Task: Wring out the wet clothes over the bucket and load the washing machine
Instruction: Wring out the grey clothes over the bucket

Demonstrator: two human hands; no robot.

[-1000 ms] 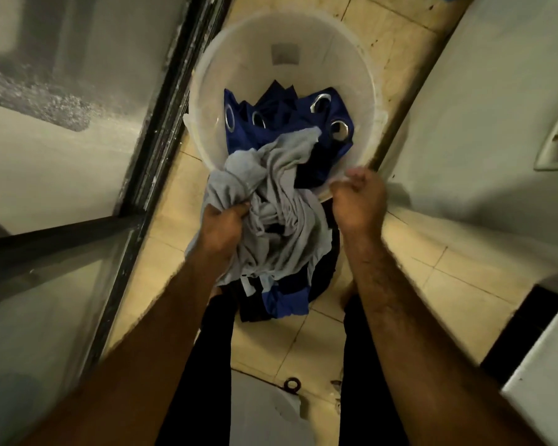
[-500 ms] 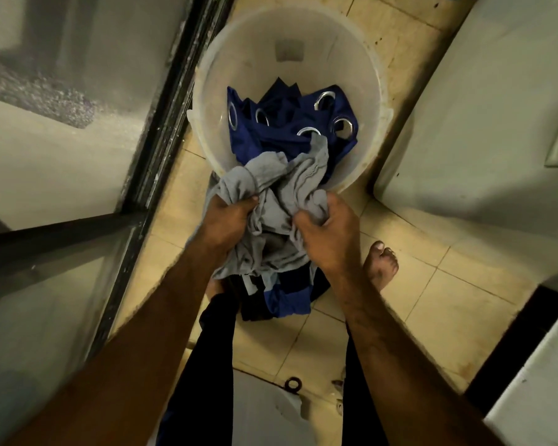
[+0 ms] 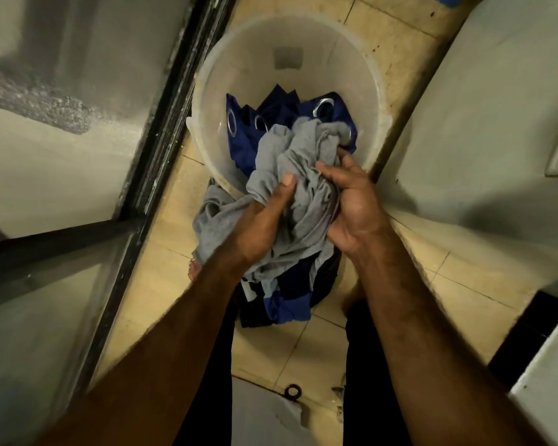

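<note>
The left forearm (image 3: 162,349) and right forearm (image 3: 432,317) are bare, with dark hair. Black trousers (image 3: 210,397) cover both legs on the near side of the bucket (image 3: 351,75), and bare toes (image 3: 194,268) show near its near rim.

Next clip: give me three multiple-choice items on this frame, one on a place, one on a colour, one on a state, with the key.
1. Where does the blue cloth with metal rings lie?
A. In the white bucket
B. Flat on the floor tiles
C. On a shelf

2. What colour is the garment gripped by the left hand and right hand?
A. Red
B. Grey
C. Yellow

3. What state is that garment in?
A. Folded flat
B. Spread on a hanger
C. Bunched up

Key: 1 A, the ringed cloth sits inside the bucket's wall; 2 B, the cloth between the hands is grey; 3 C, it is crumpled in folds under the curled fingers.
</note>
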